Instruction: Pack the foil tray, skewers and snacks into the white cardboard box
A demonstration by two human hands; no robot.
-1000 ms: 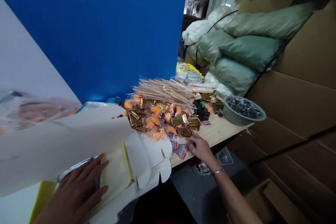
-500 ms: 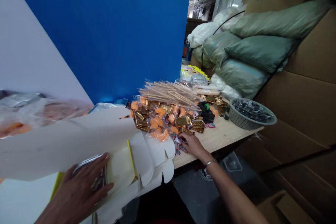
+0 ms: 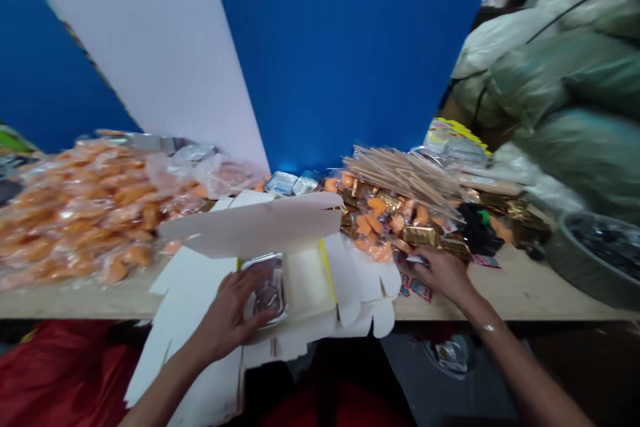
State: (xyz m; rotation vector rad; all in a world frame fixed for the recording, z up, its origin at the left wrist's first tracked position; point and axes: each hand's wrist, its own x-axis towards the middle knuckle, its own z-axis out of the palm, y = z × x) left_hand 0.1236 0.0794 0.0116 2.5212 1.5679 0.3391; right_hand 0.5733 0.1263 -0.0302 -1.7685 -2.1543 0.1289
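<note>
My left hand [image 3: 233,313] lies over a silver, shiny-wrapped tray [image 3: 273,287] in the left half of an open white carton [image 3: 307,277] with yellow edges. Its fingers are spread on the tray's surface. The carton's right half shows its bare inside, and its lid leans up behind. My right hand [image 3: 443,273] is closed, fingertips pinching a small pale, shiny packet [image 3: 416,259] whose exact kind is blurred. Just below those fingertips lie small red-and-blue sachets [image 3: 420,289]. Gold-wrapped pieces [image 3: 421,235] and bagged orange pieces [image 3: 380,251] are heaped beside it.
Thin wooden sticks [image 3: 400,177] lie atop the right heap, near a black object with a green part [image 3: 480,227]. A grey basket [image 3: 575,273] stands far right. Bagged orange pieces [image 3: 90,200] are piled at left. Blue board [image 3: 340,67] rises behind.
The view has swung left, bringing the orange pile into sight. My right hand has drawn slightly back from the heap with a small packet at its fingertips. My left hand stays on the silver tray.
</note>
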